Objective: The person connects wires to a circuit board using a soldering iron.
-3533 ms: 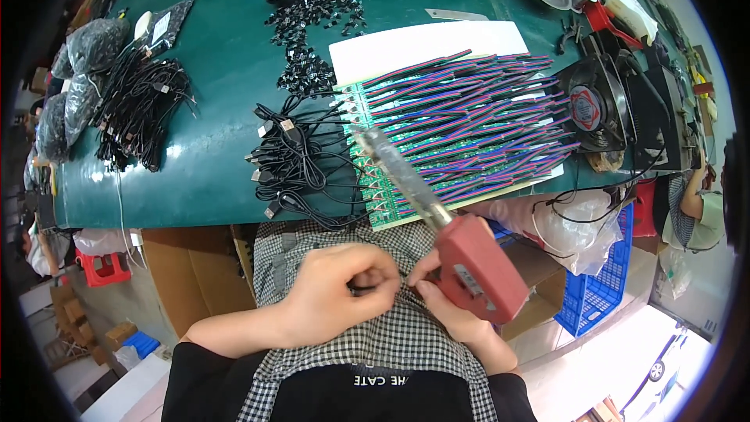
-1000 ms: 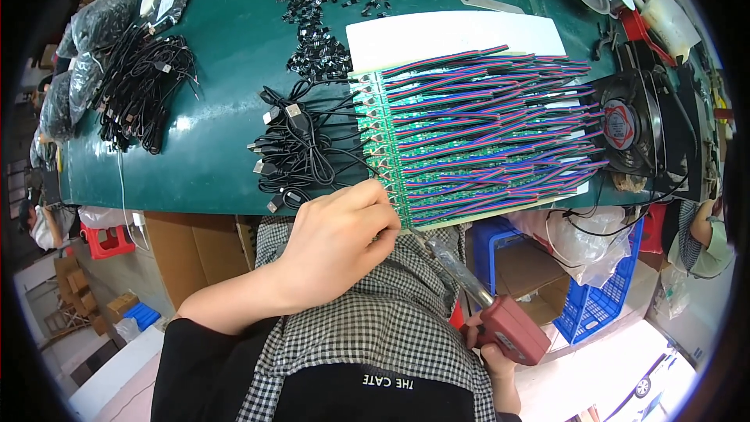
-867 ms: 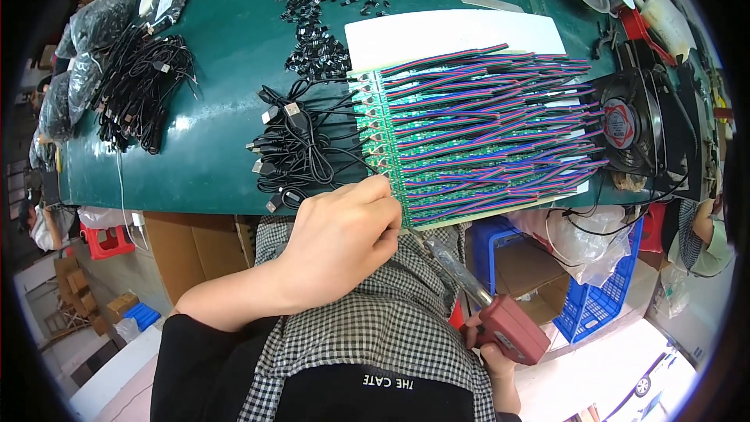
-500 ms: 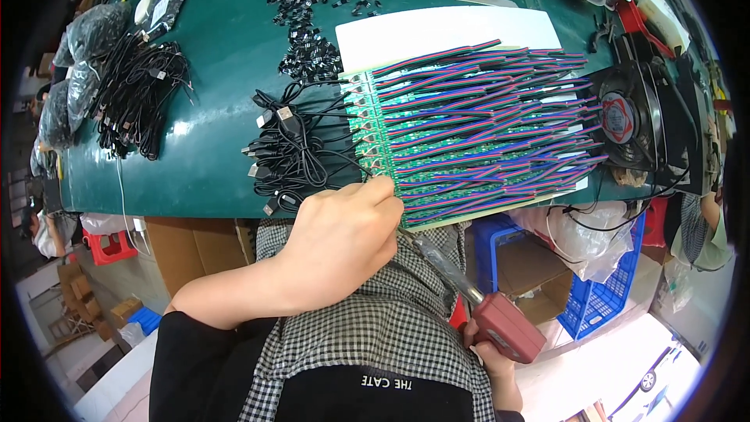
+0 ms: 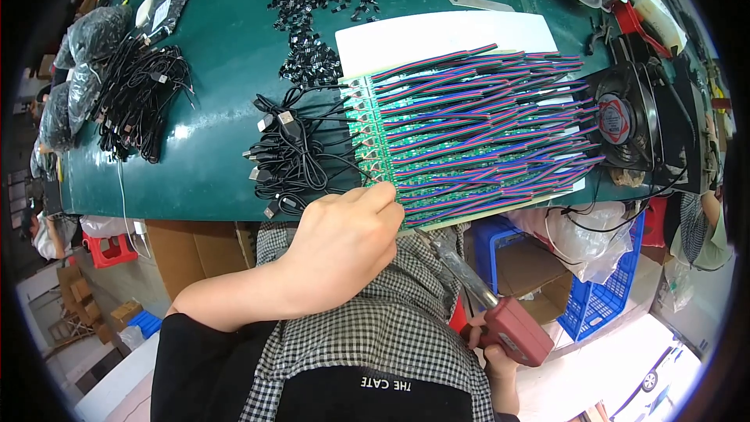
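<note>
2 hands: left hand (image 5: 340, 246), right hand (image 5: 491, 344); 1 red soldering gun (image 5: 508, 327); 1 green circuit panel (image 5: 437, 148); 1 black fan (image 5: 621, 119); 2 black cable bundles, near (image 5: 293, 152), far left (image 5: 141, 98)

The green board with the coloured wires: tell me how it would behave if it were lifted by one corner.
The green board looks like a thin flat panel, so it would probably stay fairly stiff. The coloured wires lie loose at their far ends and would likely droop and sway. The left hand touches its near corner, which overhangs the table.

A dark green bench (image 5: 226, 70) carries a green circuit board (image 5: 437, 180) strung with red, blue and purple wires (image 5: 484, 109), beside black cables (image 5: 293, 156).
</note>
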Motion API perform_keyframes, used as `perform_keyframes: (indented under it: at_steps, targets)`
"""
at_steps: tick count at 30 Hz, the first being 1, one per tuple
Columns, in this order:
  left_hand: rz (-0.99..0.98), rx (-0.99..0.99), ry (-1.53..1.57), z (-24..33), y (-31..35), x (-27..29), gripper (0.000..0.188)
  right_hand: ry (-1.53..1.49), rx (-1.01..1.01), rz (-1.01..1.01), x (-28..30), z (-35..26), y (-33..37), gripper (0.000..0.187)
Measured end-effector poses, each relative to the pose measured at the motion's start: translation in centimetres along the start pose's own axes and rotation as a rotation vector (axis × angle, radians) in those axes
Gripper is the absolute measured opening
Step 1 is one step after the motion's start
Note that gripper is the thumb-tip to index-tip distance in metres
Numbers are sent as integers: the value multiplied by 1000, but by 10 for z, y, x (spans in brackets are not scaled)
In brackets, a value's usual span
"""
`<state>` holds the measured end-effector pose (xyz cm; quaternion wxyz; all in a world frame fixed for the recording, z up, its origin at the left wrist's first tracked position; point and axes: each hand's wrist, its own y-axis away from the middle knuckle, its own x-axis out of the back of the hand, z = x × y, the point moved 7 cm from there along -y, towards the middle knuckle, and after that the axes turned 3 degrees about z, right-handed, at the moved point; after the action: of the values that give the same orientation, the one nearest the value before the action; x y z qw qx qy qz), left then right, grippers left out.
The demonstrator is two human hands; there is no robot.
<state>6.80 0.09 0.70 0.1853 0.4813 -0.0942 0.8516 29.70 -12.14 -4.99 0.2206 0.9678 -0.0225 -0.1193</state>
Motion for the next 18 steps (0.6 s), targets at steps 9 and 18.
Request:
perform_keyframes:
  at_steps: [9,18]
  targets:
    - [17,4,30,-3,2,1,13,121,80,-72,6,10,4,63]
    - [10,1,35,0,2,1,11,421,260,-108,17,15,3,62]
